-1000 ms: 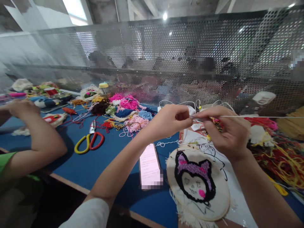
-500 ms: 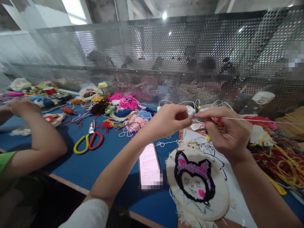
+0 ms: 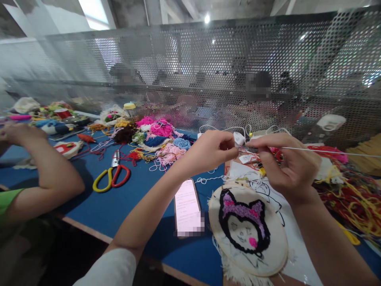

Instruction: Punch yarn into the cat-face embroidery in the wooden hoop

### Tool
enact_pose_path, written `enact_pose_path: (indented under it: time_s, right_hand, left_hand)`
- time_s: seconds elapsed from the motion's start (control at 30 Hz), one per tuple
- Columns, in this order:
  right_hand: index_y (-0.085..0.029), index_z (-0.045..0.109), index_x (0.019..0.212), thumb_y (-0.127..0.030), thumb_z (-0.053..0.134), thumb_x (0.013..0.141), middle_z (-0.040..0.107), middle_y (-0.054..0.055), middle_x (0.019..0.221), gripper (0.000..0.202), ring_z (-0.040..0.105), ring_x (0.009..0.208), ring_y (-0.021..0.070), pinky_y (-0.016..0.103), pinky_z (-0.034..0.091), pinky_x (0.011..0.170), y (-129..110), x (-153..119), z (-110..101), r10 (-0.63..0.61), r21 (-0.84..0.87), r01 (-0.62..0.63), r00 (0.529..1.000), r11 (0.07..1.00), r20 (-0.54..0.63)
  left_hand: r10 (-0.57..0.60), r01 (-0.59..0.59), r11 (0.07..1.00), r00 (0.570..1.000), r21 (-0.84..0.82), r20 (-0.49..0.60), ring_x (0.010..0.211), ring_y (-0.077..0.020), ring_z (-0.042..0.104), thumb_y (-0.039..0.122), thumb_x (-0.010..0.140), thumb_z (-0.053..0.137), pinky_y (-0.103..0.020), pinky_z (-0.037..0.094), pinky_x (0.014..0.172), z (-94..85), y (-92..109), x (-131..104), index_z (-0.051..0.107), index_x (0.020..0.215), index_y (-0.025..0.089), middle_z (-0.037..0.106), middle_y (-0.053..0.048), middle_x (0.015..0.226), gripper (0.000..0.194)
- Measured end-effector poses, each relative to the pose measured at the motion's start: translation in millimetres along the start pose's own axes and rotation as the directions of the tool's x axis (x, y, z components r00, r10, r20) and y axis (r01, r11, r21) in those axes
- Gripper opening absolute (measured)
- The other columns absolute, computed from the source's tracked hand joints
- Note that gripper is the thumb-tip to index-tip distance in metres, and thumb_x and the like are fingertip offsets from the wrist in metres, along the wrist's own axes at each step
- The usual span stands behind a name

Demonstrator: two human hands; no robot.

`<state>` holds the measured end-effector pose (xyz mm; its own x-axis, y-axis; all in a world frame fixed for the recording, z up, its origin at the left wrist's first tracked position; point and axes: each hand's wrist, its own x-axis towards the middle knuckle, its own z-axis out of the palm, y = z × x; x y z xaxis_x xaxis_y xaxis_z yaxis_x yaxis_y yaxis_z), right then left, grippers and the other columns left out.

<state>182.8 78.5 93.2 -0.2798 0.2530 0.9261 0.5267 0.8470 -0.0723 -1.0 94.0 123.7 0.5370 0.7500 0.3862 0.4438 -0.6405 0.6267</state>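
Moved since the earlier frames: the right hand [image 3: 288,169], drawn slightly rightward, so that a wider gap now parts its fingertips from those of the left hand [image 3: 212,149]. Unmoved: the hoop below.

Hands, two, bare, raised over the table and apart from each other. Left: fingers curled toward the thumb; we cannot tell whether anything lies between them. Right: forefinger extended toward the left hand, thumb lower; we cannot tell whether they are clamped on anything.

Thin white thread [image 3: 333,151], one: running almost level from the right hand to the right edge of our view.

Round embroidery hoop of cream cloth [image 3: 248,232], one: lying below the hands, worked in black, purple and pink, frayed at its lower left edge; partly over a white paper sheet [image 3: 299,250].

Phone with lit pale screen [image 3: 187,208], one: just left of the hoop on the blue-topped table [image 3: 89,212].

Scissors with one yellow and one red handle [image 3: 115,159], one pair: farther left.

Loose red and yellow yarn [image 3: 354,202], one heap: beyond the right forearm.
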Motion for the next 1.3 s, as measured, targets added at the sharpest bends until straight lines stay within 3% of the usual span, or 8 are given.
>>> enact_pose_path:
  time_s: [0.5,0.67,1.07,1.3]
  right_hand:
    - [-0.021,0.063,0.091,-0.003,0.053,0.077,0.066,0.005,0.079,0.026,0.064,0.076,0.0218,0.039,0.052,0.069,1.3,-0.1,1.5,-0.038,-0.006,0.038,0.999,0.999,-0.019]
    - [-0.027,0.063,0.095,-0.004,0.052,0.078,0.066,0.004,0.081,0.031,0.064,0.075,0.0224,0.039,0.052,0.07,-1.9,1.1,-2.0,0.016,-0.016,-0.016,1.0,1.0,-0.01]
    - [-0.024,0.064,0.09,-0.005,0.055,0.077,0.067,0.003,0.083,0.024,0.064,0.078,0.0223,0.04,0.053,0.073,1.6,-2.0,-0.1,0.019,0.0,-0.019,1.0,1.0,-0.023]
    - [-0.023,0.062,0.09,-0.004,0.055,0.077,0.066,0.003,0.081,0.024,0.063,0.076,0.0202,0.037,0.052,0.071,4.5,-2.4,2.1,-0.03,-0.044,0.03,1.0,0.999,0.008]
  left_hand:
    - [-0.008,0.008,1.0,1.0,0.008,0.009,0.049,-0.0068,0.04,0.02,0.079,0.049,-0.022,0.026,0.046,-1.2,-1.6,-0.2,0.052,0.064,0.016,0.045,0.005,0.053,0.016]
    - [-0.031,0.031,0.999,0.999,-0.009,0.012,0.05,-0.0071,0.04,0.02,0.079,0.05,-0.021,0.026,0.046,0.1,-2.1,-0.3,0.052,0.063,0.016,0.045,0.005,0.053,0.017]
    - [-0.035,0.035,0.999,0.999,-0.016,0.036,0.049,-0.0069,0.042,0.02,0.081,0.049,-0.021,0.027,0.047,-0.1,0.2,-1.0,0.055,0.067,0.015,0.047,0.005,0.054,0.016]
    - [0.0,0.001,1.0,0.999,-0.011,0.042,0.051,-0.0074,0.042,0.022,0.084,0.05,-0.022,0.027,0.048,-0.5,0.5,-0.5,0.055,0.068,0.016,0.047,0.005,0.054,0.018]
